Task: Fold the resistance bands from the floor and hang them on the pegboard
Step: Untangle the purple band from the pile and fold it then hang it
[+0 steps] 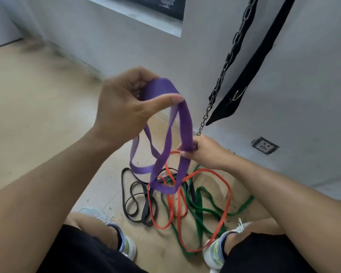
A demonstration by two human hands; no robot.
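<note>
Purple band (186, 123): I see it lifted above the floor (37, 115), hanging in twisted loops between both hands. Left hand (124, 107): raised, grip curled round the band's top fold, thumb stretched across it. Right hand (203, 152): lower, grip clenched round one strand. Red band (227, 192), green band (200, 208), black band (134, 200): tangled together on the floor between my shoes (215, 251). Chain (222, 75) and black strap (250, 66): hanging against the wall. Wall socket (265, 145): near the floor.
</note>
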